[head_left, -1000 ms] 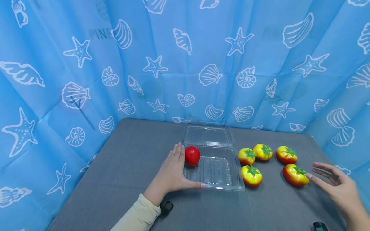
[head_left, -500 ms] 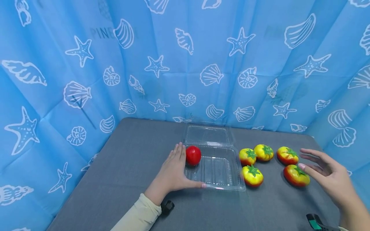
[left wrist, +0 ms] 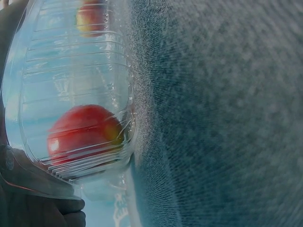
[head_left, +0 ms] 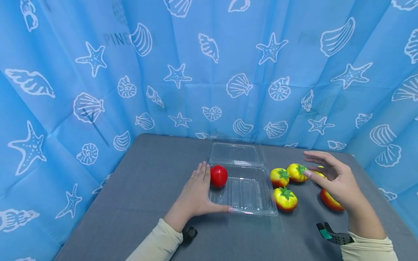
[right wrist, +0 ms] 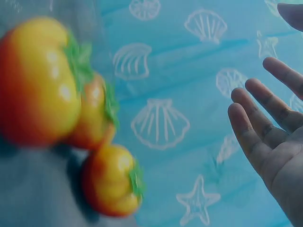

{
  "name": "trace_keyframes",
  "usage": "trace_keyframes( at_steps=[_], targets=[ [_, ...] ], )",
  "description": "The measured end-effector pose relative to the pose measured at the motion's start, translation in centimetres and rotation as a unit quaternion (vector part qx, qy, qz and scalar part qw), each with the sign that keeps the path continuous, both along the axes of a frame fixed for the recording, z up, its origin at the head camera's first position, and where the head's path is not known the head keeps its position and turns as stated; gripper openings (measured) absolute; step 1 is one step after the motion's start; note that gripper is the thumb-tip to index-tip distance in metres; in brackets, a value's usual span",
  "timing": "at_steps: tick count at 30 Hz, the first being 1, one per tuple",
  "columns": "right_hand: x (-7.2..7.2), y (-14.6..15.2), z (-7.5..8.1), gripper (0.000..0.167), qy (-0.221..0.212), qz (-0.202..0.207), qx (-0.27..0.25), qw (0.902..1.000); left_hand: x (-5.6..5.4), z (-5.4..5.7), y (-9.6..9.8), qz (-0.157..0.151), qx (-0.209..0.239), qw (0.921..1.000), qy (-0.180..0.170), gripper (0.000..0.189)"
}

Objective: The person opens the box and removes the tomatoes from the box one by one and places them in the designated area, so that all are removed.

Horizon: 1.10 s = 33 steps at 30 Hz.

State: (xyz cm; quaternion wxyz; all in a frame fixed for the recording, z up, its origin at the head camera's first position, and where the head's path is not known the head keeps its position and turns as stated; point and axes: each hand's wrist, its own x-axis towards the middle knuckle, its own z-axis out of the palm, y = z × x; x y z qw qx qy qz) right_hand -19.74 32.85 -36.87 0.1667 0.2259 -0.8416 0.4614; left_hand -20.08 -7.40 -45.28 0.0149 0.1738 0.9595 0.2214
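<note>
My left hand (head_left: 192, 199) rests with straight fingers along the left side of a clear plastic clamshell box (head_left: 254, 211), thumb along its front rim. Inside the box's left end sits a red tomato (head_left: 218, 176), visible through the ribbed wall as a red tomato (left wrist: 85, 135) in the left wrist view. My right hand (head_left: 337, 181) hovers with spread fingers and holds nothing. Its fingertips are close by a yellow tomato (head_left: 296, 173) with green leaves. Beneath the hand, one tomato (head_left: 330, 202) is partly covered and another is mostly hidden.
Right beside the box stand two more yellow-red tomatoes, a rear tomato (head_left: 278, 177) and a front tomato (head_left: 285, 199). The box's lid (head_left: 235, 152) lies folded back toward the blue shell-print curtain (head_left: 196, 90). Grey cloth (head_left: 147, 181) covers the table.
My right hand has moved left from beside the far-right tomatoes to over them, near the yellow one at the back. The left hand, the box and the red tomato stay where they were.
</note>
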Motion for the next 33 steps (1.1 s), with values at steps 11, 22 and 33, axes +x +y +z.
trace_keyframes(
  at_steps=[11,22,33],
  targets=[
    [-1.6,-4.7,-0.2,0.054,-0.04,0.041,-0.009,0.9983,-0.1,0.0,0.0,-0.002,-0.006,1.0,0.005,0.144],
    [-2.7,-9.6,-1.6,0.049,-0.112,0.054,0.017,0.9921,-0.1,0.0,0.1,0.001,-0.001,1.0,-0.004,0.144],
    [-3.2,-13.1,-3.8,0.049,-0.159,0.109,0.018,0.9811,-0.2,-0.1,0.0,0.002,-0.004,1.0,-0.006,0.144]
  ],
)
